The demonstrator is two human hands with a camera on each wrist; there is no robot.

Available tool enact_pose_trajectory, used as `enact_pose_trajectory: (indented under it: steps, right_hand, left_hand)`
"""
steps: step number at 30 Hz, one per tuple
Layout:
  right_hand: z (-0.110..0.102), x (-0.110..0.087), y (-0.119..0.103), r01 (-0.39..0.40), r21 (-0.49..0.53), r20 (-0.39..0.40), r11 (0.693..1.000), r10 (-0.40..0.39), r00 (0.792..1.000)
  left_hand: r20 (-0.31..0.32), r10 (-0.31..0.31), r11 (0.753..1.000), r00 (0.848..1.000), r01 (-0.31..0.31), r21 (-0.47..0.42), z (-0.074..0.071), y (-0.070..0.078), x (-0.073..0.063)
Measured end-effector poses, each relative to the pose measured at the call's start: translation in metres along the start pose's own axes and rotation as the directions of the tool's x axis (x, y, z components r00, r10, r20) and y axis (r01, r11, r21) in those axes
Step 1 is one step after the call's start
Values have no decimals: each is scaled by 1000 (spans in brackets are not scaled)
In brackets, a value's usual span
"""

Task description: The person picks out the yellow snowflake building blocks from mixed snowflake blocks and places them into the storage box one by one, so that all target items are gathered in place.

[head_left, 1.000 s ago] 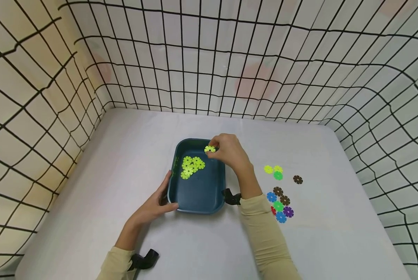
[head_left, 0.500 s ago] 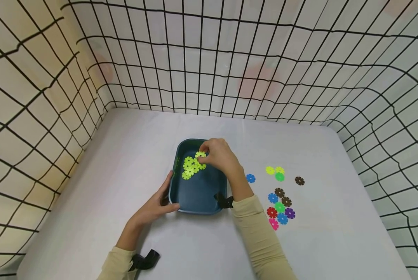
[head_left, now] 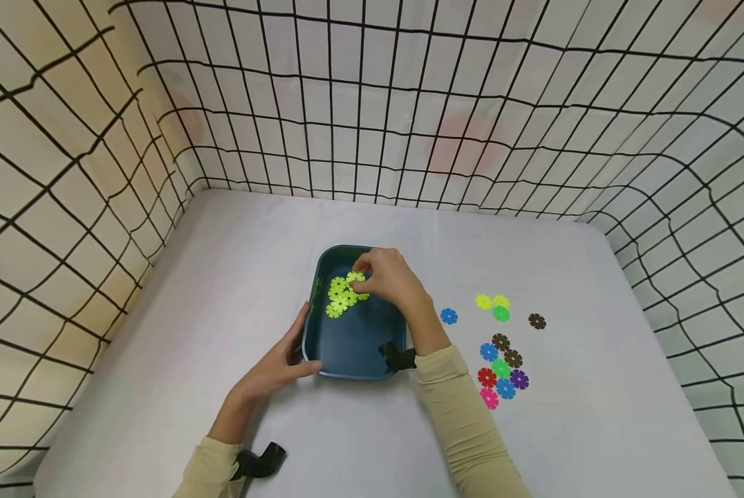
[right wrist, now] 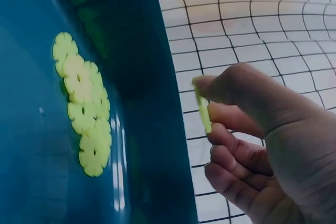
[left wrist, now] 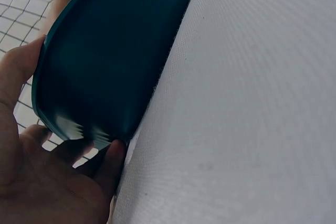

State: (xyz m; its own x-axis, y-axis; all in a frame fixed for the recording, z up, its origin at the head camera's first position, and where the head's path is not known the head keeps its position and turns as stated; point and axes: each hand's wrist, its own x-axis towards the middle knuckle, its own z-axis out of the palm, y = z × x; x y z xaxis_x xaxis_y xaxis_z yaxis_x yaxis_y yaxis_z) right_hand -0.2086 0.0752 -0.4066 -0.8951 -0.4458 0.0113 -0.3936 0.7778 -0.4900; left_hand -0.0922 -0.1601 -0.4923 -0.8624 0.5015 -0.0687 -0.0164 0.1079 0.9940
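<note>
A dark teal plastic tray (head_left: 350, 349) stands on the white surface. My left hand (head_left: 279, 361) holds its near left corner, thumb at the near rim and fingers along the left side; in the left wrist view the fingertips touch the tray wall (left wrist: 105, 51). Over the far part of the tray, my right hand (head_left: 392, 278) pinches a yellow-green snowflake disc (right wrist: 203, 111) between thumb and fingertips. Below it several matching yellow-green snowflake discs (right wrist: 84, 108) lie overlapping in a cluster on the tray's floor. The right hand covers part of the tray's right rim.
Right of the tray lie more snowflake discs: a lone blue one (head_left: 449, 316), two yellow ones touching a green one (head_left: 500, 313), a separate brown one (head_left: 536, 321), and a mixed-colour cluster (head_left: 501, 369). Black wire mesh (head_left: 372, 104) borders the far edge and both sides.
My right hand has moved left and slightly nearer with the yellow-green disc, to just over the cluster, then nearly stopped. The blue disc came into view. The left hand keeps its hold.
</note>
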Motion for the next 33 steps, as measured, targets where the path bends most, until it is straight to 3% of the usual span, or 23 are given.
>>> enact_pose_trajectory:
  steps: [18,33]
  right_hand:
    - [20,11,12,4,-54,99,999,2,995]
    - [25,9,19,-34,-39,118,999,38,992]
  left_hand:
    - [17,10,1000,1000,-9,-15,-1,-1,0]
    - [28,23,999,999,-23,-24,-1,0,0]
